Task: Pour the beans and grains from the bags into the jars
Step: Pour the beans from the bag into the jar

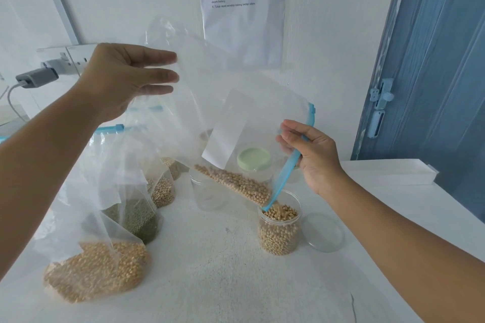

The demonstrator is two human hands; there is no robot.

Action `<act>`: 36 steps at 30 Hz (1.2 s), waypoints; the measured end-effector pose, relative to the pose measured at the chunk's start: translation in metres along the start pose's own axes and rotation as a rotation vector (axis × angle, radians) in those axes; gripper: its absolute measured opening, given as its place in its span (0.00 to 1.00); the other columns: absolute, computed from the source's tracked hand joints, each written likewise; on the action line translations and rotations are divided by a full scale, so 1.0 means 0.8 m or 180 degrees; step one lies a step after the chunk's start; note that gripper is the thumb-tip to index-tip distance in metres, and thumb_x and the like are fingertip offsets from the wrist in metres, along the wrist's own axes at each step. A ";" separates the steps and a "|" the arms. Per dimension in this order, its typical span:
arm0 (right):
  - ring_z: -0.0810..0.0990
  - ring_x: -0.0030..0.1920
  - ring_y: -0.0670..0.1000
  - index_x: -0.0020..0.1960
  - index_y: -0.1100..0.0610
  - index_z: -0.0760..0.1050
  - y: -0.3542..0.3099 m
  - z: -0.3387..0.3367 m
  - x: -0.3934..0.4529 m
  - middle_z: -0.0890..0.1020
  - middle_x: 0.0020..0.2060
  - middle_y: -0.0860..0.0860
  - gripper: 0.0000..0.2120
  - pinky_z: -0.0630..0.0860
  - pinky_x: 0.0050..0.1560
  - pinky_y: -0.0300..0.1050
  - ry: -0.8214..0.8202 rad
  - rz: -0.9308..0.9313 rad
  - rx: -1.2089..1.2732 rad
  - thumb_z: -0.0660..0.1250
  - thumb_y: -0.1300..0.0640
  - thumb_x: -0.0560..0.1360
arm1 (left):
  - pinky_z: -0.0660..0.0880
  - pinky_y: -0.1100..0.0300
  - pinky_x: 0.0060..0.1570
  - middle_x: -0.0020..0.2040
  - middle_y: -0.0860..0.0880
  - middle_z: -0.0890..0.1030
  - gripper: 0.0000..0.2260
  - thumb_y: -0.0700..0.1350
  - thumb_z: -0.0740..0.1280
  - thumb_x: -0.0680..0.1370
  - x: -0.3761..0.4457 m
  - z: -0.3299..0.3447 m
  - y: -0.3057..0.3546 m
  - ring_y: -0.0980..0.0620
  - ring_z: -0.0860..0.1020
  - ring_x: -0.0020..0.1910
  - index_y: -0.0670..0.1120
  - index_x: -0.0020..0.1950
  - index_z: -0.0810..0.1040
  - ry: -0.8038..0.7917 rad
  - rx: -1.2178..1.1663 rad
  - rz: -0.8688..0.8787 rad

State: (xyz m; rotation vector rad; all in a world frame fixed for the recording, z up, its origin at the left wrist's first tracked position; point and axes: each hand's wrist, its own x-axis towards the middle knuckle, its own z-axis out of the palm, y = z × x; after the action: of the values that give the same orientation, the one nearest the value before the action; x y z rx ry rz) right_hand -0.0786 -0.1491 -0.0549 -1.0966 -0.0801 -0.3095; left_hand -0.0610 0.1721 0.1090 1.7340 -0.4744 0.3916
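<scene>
A clear zip bag point(225, 102) with a blue seal hangs tilted over the table, its mouth down at the right. My left hand point(123, 78) pinches its raised bottom edge. My right hand point(309, 152) grips the blue seal beside the mouth. Soybeans point(236, 183) lie in the bag's low corner and spill into an open clear jar point(279, 228), which is nearly full of beans. An empty clear jar point(207, 191) stands behind the bag, and a jar with a pale green lid point(254, 158) shows through the plastic.
Several other bags stand at the left: pale grain point(97, 270) in front, green beans point(136, 217) behind it, more soybeans point(162, 191) farther back. A clear lid point(324, 233) lies right of the filling jar. A wall socket with a charger point(39, 76) is at the left, a blue door point(433, 60) at the right.
</scene>
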 end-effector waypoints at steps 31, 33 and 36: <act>0.85 0.51 0.53 0.51 0.55 0.88 0.018 0.007 -0.010 0.87 0.51 0.53 0.12 0.82 0.57 0.43 -0.0627 0.0179 -0.0516 0.72 0.70 0.76 | 0.84 0.52 0.53 0.53 0.43 0.88 0.17 0.38 0.79 0.70 -0.015 -0.009 -0.023 0.39 0.86 0.54 0.39 0.58 0.85 0.0005 0.0336 -0.0080; 0.85 0.51 0.54 0.50 0.55 0.88 0.019 0.007 -0.008 0.88 0.49 0.53 0.12 0.82 0.61 0.49 -0.0583 0.0138 -0.0492 0.71 0.70 0.77 | 0.84 0.54 0.53 0.51 0.44 0.88 0.16 0.39 0.79 0.70 -0.020 -0.010 -0.027 0.39 0.86 0.54 0.41 0.56 0.86 0.0055 0.0401 -0.0059; 0.85 0.50 0.55 0.50 0.55 0.88 0.022 0.010 -0.008 0.87 0.46 0.55 0.13 0.81 0.62 0.51 -0.0534 0.0132 -0.0394 0.71 0.71 0.77 | 0.82 0.56 0.56 0.56 0.45 0.87 0.17 0.47 0.81 0.68 -0.028 -0.013 -0.034 0.43 0.85 0.57 0.47 0.55 0.88 0.0141 0.0472 -0.0160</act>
State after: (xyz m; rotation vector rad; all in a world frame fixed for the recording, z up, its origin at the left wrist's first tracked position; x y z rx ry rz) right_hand -0.0789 -0.1334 -0.0682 -1.2443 -0.1890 -0.1865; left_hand -0.0663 0.1897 0.0773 1.8729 -0.3768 0.4372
